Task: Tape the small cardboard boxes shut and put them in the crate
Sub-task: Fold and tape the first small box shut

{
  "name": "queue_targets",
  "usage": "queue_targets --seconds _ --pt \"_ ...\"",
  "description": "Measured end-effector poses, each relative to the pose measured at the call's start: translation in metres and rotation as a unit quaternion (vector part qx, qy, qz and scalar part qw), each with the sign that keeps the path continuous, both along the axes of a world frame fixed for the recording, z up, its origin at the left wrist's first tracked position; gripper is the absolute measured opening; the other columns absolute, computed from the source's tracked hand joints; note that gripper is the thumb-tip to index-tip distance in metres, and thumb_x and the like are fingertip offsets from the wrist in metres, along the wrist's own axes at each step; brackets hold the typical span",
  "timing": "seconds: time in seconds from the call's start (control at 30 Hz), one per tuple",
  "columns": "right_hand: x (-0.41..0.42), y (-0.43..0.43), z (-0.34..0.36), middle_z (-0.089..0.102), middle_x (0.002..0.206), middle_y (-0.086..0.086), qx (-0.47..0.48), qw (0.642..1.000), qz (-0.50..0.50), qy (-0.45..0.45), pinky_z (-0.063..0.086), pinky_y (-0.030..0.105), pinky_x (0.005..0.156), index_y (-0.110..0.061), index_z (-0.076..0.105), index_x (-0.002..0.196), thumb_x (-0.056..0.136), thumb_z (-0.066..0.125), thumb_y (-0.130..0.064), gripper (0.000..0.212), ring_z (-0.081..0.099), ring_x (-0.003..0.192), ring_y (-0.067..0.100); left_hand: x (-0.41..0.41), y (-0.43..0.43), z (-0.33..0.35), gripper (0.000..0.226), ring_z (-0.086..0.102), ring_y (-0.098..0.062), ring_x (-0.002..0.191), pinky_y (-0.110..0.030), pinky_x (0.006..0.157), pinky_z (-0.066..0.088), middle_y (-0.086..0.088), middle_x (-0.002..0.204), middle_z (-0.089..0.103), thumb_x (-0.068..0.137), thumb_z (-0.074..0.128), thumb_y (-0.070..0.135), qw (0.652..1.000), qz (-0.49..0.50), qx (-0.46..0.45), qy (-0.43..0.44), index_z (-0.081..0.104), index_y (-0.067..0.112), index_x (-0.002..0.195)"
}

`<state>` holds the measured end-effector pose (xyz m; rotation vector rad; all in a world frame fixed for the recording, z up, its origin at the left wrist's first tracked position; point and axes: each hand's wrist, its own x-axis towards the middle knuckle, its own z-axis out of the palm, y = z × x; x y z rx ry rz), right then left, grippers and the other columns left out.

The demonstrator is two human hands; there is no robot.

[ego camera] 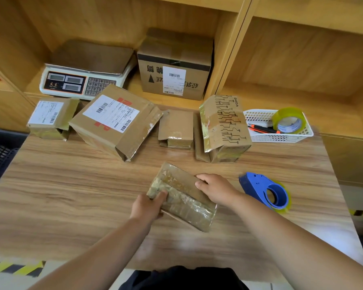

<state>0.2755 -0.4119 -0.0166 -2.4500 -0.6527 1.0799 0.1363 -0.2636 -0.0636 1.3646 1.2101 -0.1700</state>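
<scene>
A small flat cardboard box (182, 197), wrapped in clear tape, lies tilted on the wooden table (71, 195) in front of me. My left hand (148, 207) grips its near left end. My right hand (215, 188) presses on its far right edge. A blue tape dispenser (264, 190) lies on the table just right of my right hand. Several other small boxes stand in a row at the back: a labelled one (50, 118), a larger labelled one (115, 122), a plain one (176, 128) and a printed one (224, 128). A dark crate (0, 151) shows at the left edge.
A white basket (281, 135) at the back right holds a roll of clear tape (289, 120) and a cutter (262, 129). On the shelf behind stand a weighing scale (82, 76) and a bigger carton (174, 65). Striped floor tape marks both sides.
</scene>
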Motion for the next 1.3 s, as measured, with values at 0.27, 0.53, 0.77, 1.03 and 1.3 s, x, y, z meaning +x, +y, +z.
queue_targets --seconds 0.27,0.53,0.77,1.03,1.3 --pt "-0.013 0.014 0.003 0.054 0.128 -0.002 0.037 0.972 -0.165 0.164 0.048 0.022 0.077 -0.017 0.041 0.140 0.097 0.050 -0.038 0.049 0.054 0.098 0.013 0.010 -0.002 0.007 0.040 0.065 -0.019 0.094 -0.046 0.089 0.054 -0.001 0.102 0.068 0.084 0.065 0.043 0.998 -0.023 -0.034 -0.052 0.060 0.013 0.111" --pt "-0.019 0.014 0.013 0.061 0.108 -0.008 0.164 0.952 -0.206 0.156 0.050 0.020 0.068 -0.024 0.049 0.123 0.093 0.059 -0.020 0.032 0.061 0.091 0.008 0.008 -0.006 0.032 0.013 0.063 -0.010 0.091 -0.026 0.073 0.051 0.006 0.102 0.067 0.095 0.054 0.028 0.991 -0.061 0.041 -0.111 0.056 0.025 0.108" --pt "-0.008 0.016 0.046 0.064 0.113 -0.006 0.284 0.918 -0.239 0.140 0.049 0.031 0.092 -0.026 0.056 0.104 0.084 0.057 0.006 0.038 0.059 0.105 0.009 0.017 0.009 0.076 0.036 0.063 0.003 0.080 -0.021 0.068 0.053 0.018 0.094 0.067 0.090 0.061 0.018 0.968 -0.049 0.120 -0.214 0.051 0.036 0.118" --pt "0.005 0.017 0.083 0.063 0.072 -0.004 0.351 0.832 -0.341 0.260 0.048 0.057 0.090 -0.017 0.051 0.079 0.091 0.045 -0.056 0.041 0.062 0.092 0.024 0.020 0.022 0.089 0.053 0.051 -0.012 0.066 -0.023 0.059 0.040 -0.005 0.088 0.058 0.078 0.071 0.016 0.929 -0.076 0.292 -0.214 0.052 0.036 0.124" --pt "0.000 0.022 0.101 0.060 0.118 -0.005 0.345 0.851 -0.326 0.226 0.051 0.056 0.089 -0.025 0.054 0.114 0.088 0.047 -0.060 0.043 0.058 0.109 0.020 0.025 0.016 0.101 0.047 0.043 -0.001 0.047 -0.011 0.050 0.037 0.014 0.046 0.044 0.085 0.064 0.006 0.931 -0.048 0.256 -0.257 0.054 0.030 0.124"
